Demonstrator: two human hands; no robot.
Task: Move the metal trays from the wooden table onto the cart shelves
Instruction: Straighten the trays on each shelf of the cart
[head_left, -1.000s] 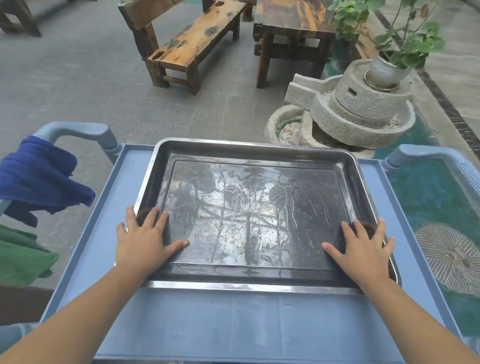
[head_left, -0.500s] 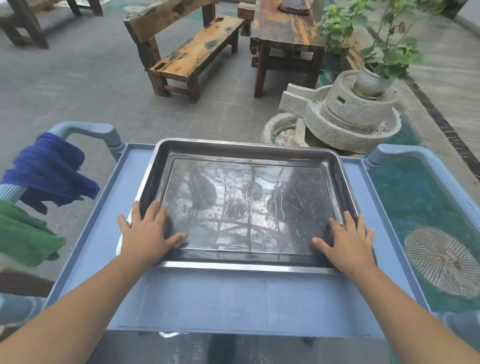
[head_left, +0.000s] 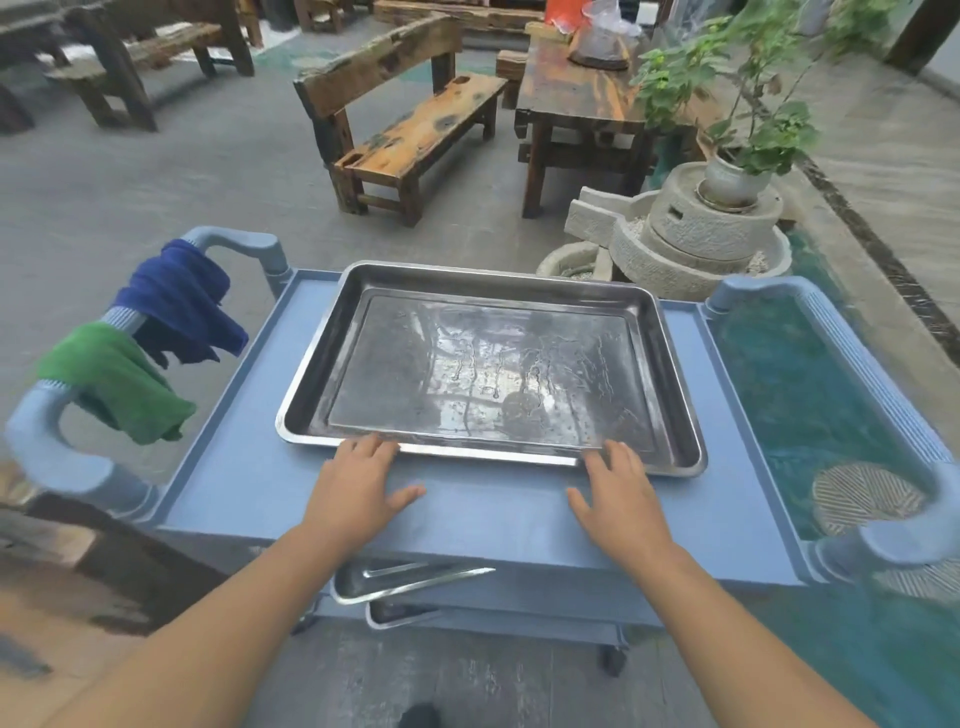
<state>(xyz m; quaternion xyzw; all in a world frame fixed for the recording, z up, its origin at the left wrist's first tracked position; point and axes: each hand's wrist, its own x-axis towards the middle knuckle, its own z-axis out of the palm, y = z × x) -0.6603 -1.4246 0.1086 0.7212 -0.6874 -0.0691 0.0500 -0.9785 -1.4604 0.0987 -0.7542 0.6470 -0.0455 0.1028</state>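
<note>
Both hands are lying flat and open on the cart's top shelf (head_left: 249, 467), gripping nothing. Left hand (head_left: 358, 480) and right hand (head_left: 621, 491) are touching the metal tray (head_left: 488, 364) at its near rim with their fingertips, probably seating it squarely. Below the wrists, two more trays (head_left: 400, 584) are showing on lower shelves. No writing is showing anywhere.
</note>
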